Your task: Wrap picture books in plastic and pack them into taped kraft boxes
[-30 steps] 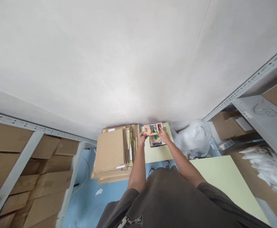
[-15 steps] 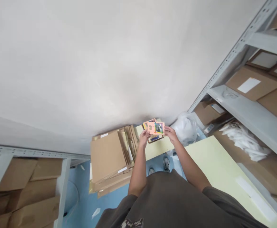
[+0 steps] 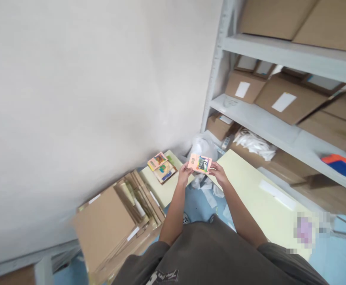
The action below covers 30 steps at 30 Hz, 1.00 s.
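Pink card (image 3: 200, 163) with a rainbow-edged picture on its right half is held up beyond the dark shirt (image 3: 217, 253), over the gap between two pale tables. The left hand (image 3: 185, 174) pinches its left end between thumb and fingers, and the right hand (image 3: 219, 173) pinches the lower right corner the same way. Left of the arms leans a thick stack of flattened cardboard (image 3: 106, 225); on the right, the larger table (image 3: 250, 178) carries a white strip (image 3: 277, 194) and a purple patch pixelated beyond telling. Past the cardboard, on the smaller table (image 3: 157, 194), a second pink card (image 3: 157, 161) overlaps a shallow box (image 3: 164, 173) of colourful pieces, too small to make out. Just behind the held card sits a white plastic bag (image 3: 202, 147). Farther right, grey shelving (image 3: 250, 105) bears brown cartons (image 3: 287, 99), a crumpled white bundle (image 3: 254, 143) and something orange and blue (image 3: 343, 165). A bare white wall (image 3: 101, 79) fills the upper left.
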Each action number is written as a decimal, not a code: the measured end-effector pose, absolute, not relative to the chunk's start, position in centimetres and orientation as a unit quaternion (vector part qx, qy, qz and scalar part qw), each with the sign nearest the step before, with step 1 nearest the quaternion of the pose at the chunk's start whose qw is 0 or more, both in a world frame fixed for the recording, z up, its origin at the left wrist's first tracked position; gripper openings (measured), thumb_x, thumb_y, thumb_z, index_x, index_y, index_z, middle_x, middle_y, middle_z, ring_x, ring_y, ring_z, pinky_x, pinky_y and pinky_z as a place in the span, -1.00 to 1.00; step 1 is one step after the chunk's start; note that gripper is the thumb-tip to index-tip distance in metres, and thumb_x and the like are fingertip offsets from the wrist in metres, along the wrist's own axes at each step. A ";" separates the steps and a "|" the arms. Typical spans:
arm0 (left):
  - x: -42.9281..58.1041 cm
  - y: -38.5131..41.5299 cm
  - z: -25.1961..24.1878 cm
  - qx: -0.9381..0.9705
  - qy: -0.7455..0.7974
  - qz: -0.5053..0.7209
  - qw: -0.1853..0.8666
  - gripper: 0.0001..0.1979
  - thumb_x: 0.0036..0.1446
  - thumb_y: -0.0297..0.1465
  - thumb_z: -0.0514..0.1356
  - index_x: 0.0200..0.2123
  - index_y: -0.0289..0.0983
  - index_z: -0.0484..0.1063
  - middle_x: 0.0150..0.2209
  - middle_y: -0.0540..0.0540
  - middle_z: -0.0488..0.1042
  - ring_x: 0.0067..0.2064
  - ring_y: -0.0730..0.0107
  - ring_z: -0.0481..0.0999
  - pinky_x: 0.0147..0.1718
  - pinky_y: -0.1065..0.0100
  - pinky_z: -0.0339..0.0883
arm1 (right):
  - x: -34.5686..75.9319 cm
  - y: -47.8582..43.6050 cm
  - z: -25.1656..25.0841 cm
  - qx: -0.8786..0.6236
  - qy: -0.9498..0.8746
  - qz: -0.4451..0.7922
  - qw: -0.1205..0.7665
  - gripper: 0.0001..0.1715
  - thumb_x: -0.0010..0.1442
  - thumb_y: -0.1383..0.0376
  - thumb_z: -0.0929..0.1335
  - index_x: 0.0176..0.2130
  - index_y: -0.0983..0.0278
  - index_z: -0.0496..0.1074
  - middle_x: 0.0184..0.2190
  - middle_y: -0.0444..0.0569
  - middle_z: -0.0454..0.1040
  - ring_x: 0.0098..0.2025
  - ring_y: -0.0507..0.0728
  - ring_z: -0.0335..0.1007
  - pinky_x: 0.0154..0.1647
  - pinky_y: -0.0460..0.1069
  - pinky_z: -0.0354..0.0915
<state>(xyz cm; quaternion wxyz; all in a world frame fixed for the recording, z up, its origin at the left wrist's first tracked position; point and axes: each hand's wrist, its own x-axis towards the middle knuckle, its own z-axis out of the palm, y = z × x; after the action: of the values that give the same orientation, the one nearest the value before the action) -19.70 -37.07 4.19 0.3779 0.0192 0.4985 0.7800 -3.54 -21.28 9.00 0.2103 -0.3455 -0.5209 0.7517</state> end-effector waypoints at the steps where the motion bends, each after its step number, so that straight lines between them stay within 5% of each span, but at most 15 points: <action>1: -18.7 -35.4 4.3 0.013 0.494 0.779 0.387 -0.33 -0.11 -0.39 0.56 0.13 -0.23 0.54 -0.08 -0.15 0.68 0.00 0.13 0.67 0.17 0.01 0.48 | -1.9 -20.4 9.1 -0.352 -0.512 0.752 0.219 -0.42 -0.20 0.29 0.57 -0.11 0.15 0.55 -0.29 -0.13 0.60 -0.23 0.18 0.56 -0.16 0.09 0.51; 7: -9.4 -24.6 5.7 0.063 0.470 0.748 0.464 -0.43 -0.03 -0.32 0.55 0.07 -0.24 0.55 -0.04 -0.20 0.67 0.14 0.10 0.63 0.21 0.12 0.44 | 7.7 -15.3 9.3 -0.391 -0.429 0.753 0.311 -0.41 -0.22 0.27 0.61 -0.15 0.12 0.48 -0.30 -0.17 0.57 -0.23 0.18 0.57 -0.13 0.12 0.53; 19: 5.3 -11.5 8.7 0.309 0.481 0.575 0.585 -0.08 -0.16 -0.21 0.58 0.29 -0.32 0.46 -0.06 -0.28 0.70 -0.09 0.00 0.68 -0.08 0.10 0.55 | 25.5 -9.2 9.7 -0.473 -0.380 0.673 0.424 -0.49 -0.05 0.07 0.59 -0.11 0.13 0.54 -0.22 -0.08 0.64 -0.14 0.20 0.59 -0.05 0.12 0.48; 30: 4.6 -7.6 8.6 0.359 0.518 0.543 0.554 -0.32 -0.08 -0.28 0.56 0.16 -0.27 0.61 -0.10 -0.19 0.69 -0.11 0.15 0.65 0.02 0.13 0.53 | 26.0 -7.6 9.7 -0.441 -0.339 0.698 0.450 -0.35 -0.16 -0.02 0.64 -0.11 0.13 0.54 -0.30 -0.07 0.67 -0.27 0.22 0.59 -0.19 0.11 0.49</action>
<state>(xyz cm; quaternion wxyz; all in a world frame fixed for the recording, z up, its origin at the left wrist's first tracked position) 4.60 -7.57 8.65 0.5544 0.3592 0.5179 0.5435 25.99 -7.61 9.67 0.4503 -0.4412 -0.3387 0.6985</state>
